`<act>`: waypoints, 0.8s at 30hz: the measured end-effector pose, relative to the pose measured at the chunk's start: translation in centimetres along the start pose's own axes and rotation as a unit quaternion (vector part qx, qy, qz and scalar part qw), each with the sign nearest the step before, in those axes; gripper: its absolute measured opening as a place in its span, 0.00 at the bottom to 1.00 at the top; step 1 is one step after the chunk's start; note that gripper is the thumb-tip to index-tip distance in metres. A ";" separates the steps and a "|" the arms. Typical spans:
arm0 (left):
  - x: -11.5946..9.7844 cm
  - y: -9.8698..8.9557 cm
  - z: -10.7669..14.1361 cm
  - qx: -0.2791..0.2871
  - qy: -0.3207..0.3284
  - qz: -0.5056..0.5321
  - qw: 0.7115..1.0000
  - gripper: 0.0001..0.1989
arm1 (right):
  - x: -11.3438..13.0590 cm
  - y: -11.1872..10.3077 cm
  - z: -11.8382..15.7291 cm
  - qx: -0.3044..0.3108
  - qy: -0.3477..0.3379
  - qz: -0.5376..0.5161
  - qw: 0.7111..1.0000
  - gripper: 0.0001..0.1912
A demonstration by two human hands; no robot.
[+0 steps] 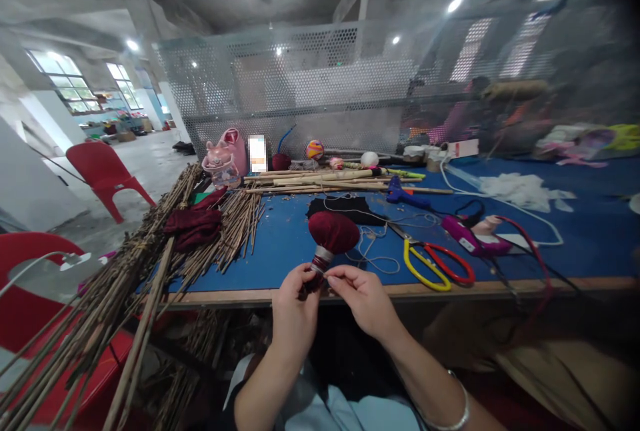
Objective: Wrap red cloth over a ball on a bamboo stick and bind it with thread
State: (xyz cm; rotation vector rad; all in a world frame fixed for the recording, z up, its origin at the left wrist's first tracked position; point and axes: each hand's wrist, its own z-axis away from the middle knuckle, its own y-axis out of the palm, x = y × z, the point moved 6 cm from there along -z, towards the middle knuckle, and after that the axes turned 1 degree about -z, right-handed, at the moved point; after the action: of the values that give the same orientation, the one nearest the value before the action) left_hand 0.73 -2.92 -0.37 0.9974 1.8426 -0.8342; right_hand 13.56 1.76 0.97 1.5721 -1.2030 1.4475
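"Can you read any lettering from where you sit?"
"None that I can make out."
"The white card [465,148] at the back of the table [280,238]?"
"Its reddish marks are too small for me."
"And the bright upright panel [257,153]?"
"Blurred into blocks. On the purple box [463,238], I can't read the pale patch either."
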 end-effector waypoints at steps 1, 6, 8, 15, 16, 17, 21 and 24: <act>0.0 0.1 0.0 0.004 -0.003 0.003 1.000 0.07 | -0.2 -0.1 0.0 -0.002 0.004 0.002 1.000 0.10; -0.1 -0.1 0.3 -0.007 -0.014 0.054 0.998 0.06 | -1.0 -0.4 -0.2 0.005 0.020 -0.046 0.999 0.11; -0.4 -0.1 0.3 -0.006 -0.024 0.077 0.997 0.06 | -1.0 -0.5 -0.2 0.001 0.022 -0.073 0.997 0.12; -1.9 -0.8 0.2 -0.014 -0.098 0.130 0.987 0.09 | -0.4 0.3 -0.1 0.009 0.031 -0.134 0.990 0.12; -2.1 -0.9 0.3 -0.010 -0.117 0.140 0.983 0.10 | -0.3 0.6 -0.1 0.022 0.034 -0.153 0.987 0.12; -2.3 -0.9 0.3 -0.002 -0.140 0.151 0.979 0.12 | -0.2 0.9 -0.1 0.034 0.037 -0.173 0.984 0.13; -3.0 -0.7 0.8 0.068 -0.213 0.209 0.952 0.17 | 0.3 1.8 -0.4 0.105 0.059 -0.221 0.968 0.21; -3.0 -0.5 1.1 0.122 -0.240 0.248 0.930 0.18 | 0.8 2.1 -0.4 0.142 0.069 -0.222 0.962 0.20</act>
State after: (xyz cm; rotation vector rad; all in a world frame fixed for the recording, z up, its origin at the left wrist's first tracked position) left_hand 1.65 -4.97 1.99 1.2174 1.0238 -0.9019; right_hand 11.47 1.24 1.60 1.7565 -0.5273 1.4374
